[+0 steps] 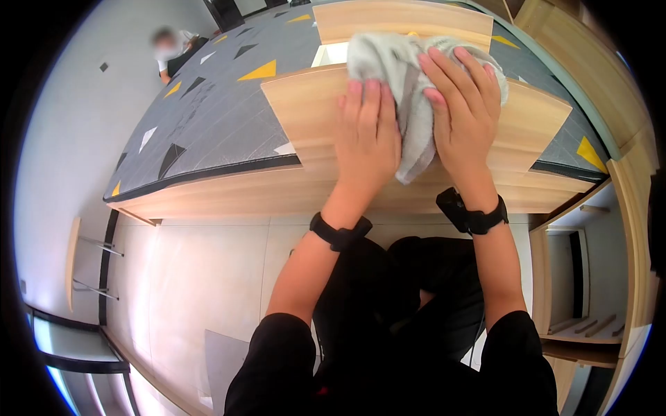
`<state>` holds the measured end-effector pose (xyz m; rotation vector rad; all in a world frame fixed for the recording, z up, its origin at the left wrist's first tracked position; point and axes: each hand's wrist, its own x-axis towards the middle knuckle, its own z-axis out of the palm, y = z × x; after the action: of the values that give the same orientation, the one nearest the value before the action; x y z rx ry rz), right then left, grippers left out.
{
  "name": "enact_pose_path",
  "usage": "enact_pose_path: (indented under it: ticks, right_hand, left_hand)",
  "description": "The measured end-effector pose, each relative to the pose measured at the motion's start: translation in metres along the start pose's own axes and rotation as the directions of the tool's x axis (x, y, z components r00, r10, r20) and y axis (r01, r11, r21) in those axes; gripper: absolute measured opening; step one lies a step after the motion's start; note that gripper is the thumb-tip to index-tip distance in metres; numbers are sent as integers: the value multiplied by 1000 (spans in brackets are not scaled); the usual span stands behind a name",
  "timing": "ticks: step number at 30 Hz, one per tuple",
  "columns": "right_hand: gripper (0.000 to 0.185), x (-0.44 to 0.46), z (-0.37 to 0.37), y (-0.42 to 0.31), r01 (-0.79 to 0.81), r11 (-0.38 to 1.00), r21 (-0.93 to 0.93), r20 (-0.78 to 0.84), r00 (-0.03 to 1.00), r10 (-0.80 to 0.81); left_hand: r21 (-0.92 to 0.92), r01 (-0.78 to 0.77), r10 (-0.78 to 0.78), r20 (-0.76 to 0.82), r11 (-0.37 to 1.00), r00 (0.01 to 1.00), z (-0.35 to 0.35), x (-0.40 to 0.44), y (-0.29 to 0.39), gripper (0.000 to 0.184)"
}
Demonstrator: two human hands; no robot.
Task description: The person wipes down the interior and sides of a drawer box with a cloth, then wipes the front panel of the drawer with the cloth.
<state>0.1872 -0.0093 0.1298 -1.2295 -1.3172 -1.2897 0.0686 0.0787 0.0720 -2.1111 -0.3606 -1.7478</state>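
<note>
A grey-white cloth lies bunched over the top edge of a wooden drawer-like piece, whose near panel leans at the bed's edge. My right hand is on the cloth, its fingers slightly bent over the folds and gathering it against the panel. My left hand rests on the panel's near face, fingers stretched upward, with the fingertips touching the cloth's left part. Behind the cloth stands a second wooden panel, and a white inner part shows between the two. The cloth hides much of the middle.
The bed's patterned grey mattress spreads behind the panels, above a wooden bed frame. A person is at the far left. Wooden shelving stands close on my right. A small panel with metal legs is by the left wall.
</note>
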Motion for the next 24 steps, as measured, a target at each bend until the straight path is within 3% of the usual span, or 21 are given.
enact_pose_path:
  ticks: [2, 6, 8, 10, 11, 12, 13, 15, 16, 18, 20, 22, 23, 24]
  right_hand:
    - [24, -12, -9, -3, -6, 999, 37, 7, 1000, 6]
    - [26, -87, -28, -11, -56, 995, 81, 202, 979, 39]
    - [23, -84, -32, -16, -99, 991, 93, 154, 985, 84]
    - [22, -97, -34, -21, -125, 989, 86, 146, 983, 111]
    - [22, -102, -32, -23, -235, 968, 94, 203, 956, 212]
    - [22, -103, -30, -25, -341, 935, 97, 256, 916, 307]
    - [22, -105, -30, -27, -345, 934, 93, 260, 914, 311]
    - [22, -105, -32, -29, -341, 910, 236, 223, 930, 290]
    - [22, -105, -36, -29, -343, 910, 232, 229, 929, 292]
    - [25, -107, -45, -29, -170, 971, 166, 308, 945, 112]
    - [25, -137, -46, -28, -119, 985, 126, 347, 935, 69]
    - [25, -171, -49, -33, -66, 993, 95, 388, 921, 25]
    - [26, -188, -54, -38, -274, 953, 129, 469, 864, 184]
    - [28, -193, -59, -42, -469, 871, 144, 550, 770, 324]
  left_hand:
    - [-10, -17, 18, 48, 1000, 999, 1, -28, 2, 43]
    - [-37, -3, 8, 142, 999, 990, 3, -95, 13, 45]
    - [-80, 21, -6, 182, 997, 983, 0, -111, 24, 44]
    - [20, 31, -35, 249, 999, 968, -12, -118, 40, 41]
    - [15, 32, -35, 255, 999, 966, -17, -121, 48, 41]
    - [-12, 117, -108, 302, 993, 947, -24, -115, 56, 43]
    - [-34, 206, -181, 350, 978, 919, -29, -113, 62, 44]
    - [-48, 283, -235, 432, 958, 870, -36, -116, 65, 47]
    - [-54, 355, -280, 510, 933, 813, -39, -118, 67, 49]
    - [-84, 398, -282, 574, 914, 769, -43, -123, 68, 49]
    - [-114, 437, -273, 634, 892, 724, -42, -133, 68, 48]
    - [-165, 570, -316, 693, 805, 648, -42, -149, 70, 44]
    - [-165, 571, -316, 694, 805, 646, -44, -157, 70, 44]
    - [-190, 657, -331, 743, 729, 582, -47, -161, 70, 40]
